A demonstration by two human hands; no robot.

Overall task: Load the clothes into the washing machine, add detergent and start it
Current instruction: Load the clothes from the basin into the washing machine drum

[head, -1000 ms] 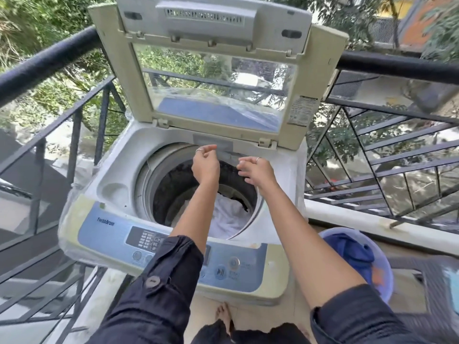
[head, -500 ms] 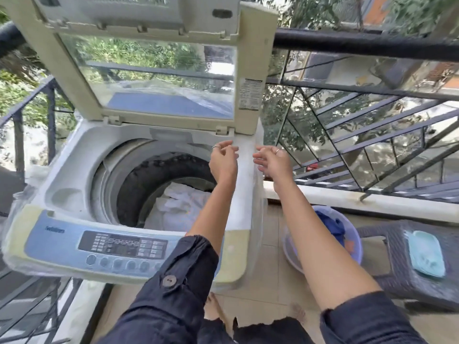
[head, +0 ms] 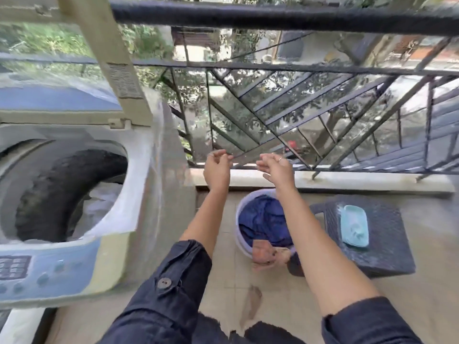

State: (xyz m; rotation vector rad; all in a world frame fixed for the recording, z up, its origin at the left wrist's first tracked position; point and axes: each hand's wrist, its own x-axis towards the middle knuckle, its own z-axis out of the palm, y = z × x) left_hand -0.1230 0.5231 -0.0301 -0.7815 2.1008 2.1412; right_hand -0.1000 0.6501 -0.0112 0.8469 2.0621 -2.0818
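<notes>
Hovering above the bucket [head: 240, 240], your left hand [head: 217, 170] and right hand [head: 275, 168] hold nothing, both grips released. Risk: yanking the blue clothes [head: 263, 219] could tip the bucket or drag cloth across the floor. The bucket sits right of the washing machine [head: 169, 194]. Its drum [head: 57, 184] holds pale clothes [head: 99, 207]. Can't spot any detergent.

The scene is lit by bright, diffuse daylight that comes in from beyond the railing [head: 273, 18]. Only soft, faint shadows are cast on the floor tiles [head: 285, 306]. The whole frame is smeared by motion blur, most heavily over the washing machine [head: 154, 194] at the left. Straight lines are bowed by wide-angle distortion towards the edges.
</notes>
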